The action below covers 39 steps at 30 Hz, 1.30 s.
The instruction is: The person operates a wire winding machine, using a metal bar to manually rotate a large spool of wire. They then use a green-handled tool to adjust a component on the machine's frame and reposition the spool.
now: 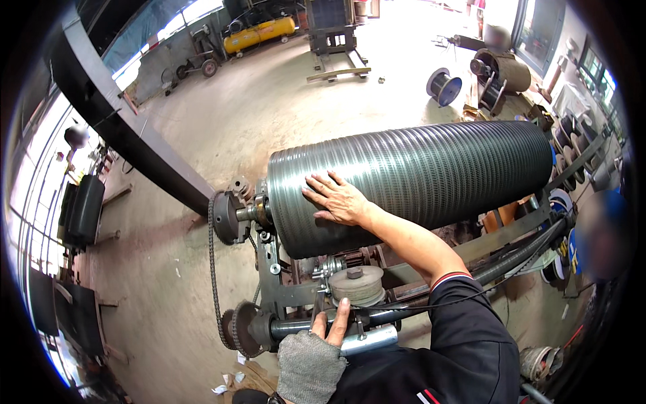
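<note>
A large dark roller (417, 175), its surface wound in ridged, toothed-looking bands, lies across the machine. My right hand (340, 200) is bare and rests flat near its left end, fingers spread, holding nothing. My left hand (315, 360), in a grey glove with bare fingertips, is lower, over a black shaft (296, 328). Two of its fingers stretch upward, apart, beside a grey grooved pulley (356, 288); its other fingers are hidden. A thin dark line (431, 308) runs rightward from near those fingertips. Below the pulley sits a shiny metal cylinder (370, 340).
A chain (214, 269) loops over sprockets at the machine's left. A slanted steel column (134, 128) stands beyond it. Spools (444, 87) are at far right, a yellow compressor (262, 35) at the back. Blurred people appear at the edges, one close at right.
</note>
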Each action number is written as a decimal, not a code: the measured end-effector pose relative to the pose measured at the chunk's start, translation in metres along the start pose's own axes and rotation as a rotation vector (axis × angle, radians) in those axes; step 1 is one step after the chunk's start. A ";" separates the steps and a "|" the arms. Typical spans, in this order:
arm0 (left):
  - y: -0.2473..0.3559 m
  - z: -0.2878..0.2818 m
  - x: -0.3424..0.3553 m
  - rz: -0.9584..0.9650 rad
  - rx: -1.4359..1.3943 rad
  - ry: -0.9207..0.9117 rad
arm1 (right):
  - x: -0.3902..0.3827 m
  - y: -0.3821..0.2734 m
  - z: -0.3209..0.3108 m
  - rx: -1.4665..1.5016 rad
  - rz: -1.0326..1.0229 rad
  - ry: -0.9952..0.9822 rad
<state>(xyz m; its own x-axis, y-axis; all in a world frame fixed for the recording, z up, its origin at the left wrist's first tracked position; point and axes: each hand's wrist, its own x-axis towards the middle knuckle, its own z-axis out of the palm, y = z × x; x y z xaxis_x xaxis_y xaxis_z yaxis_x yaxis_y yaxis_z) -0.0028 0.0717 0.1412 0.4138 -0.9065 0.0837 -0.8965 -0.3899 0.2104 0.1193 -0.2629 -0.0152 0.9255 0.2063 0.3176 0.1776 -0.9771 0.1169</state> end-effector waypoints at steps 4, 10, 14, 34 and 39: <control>0.004 -0.008 0.004 -0.018 -0.011 -0.025 | -0.025 0.016 -0.005 0.009 0.033 -0.027; 0.008 -0.016 0.003 -0.058 0.001 -0.048 | -0.054 0.034 -0.018 0.014 0.079 0.006; 0.010 -0.017 0.006 -0.046 -0.036 0.021 | -0.088 0.042 -0.025 -0.032 0.142 -0.015; 0.044 -0.015 0.014 -0.039 0.124 0.065 | -0.242 -0.087 -0.354 1.660 0.329 1.145; 0.064 -0.014 0.018 -0.044 0.074 0.107 | -0.238 -0.105 -0.387 1.655 0.584 1.388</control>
<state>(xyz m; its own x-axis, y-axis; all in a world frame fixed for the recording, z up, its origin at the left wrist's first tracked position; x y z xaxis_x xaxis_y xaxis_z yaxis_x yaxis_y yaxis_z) -0.0507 0.0324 0.1702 0.4636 -0.8676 0.1801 -0.8849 -0.4429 0.1444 -0.2490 -0.1889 0.2614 0.3570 -0.8620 0.3600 0.7802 0.0632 -0.6223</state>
